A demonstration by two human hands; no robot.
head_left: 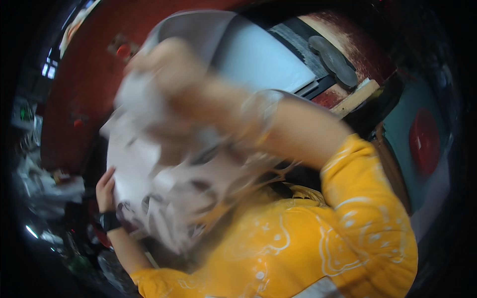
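A bunched off-white sheet full of cut-out holes [174,218] hangs in front of my yellow top. My right hand [166,67], smeared by motion, is raised above it and appears closed on its gathered upper part. A clear bangle [263,111] circles that wrist. My left hand [105,190], with a black band [110,221] on the wrist, is at the left edge of the pale material; its fingers seem to grip that edge, and the thumb is hidden. Behind my right hand stands a curved greyish sheet [191,27].
A dark red surface [74,99] with a red knob [123,51] lies to the left. At upper right are a pale blue-white board [268,57], a grey double-lobed piece [333,62] and a wooden bar [355,98]. A red basin [425,141] sits far right. Clutter fills the left rim.
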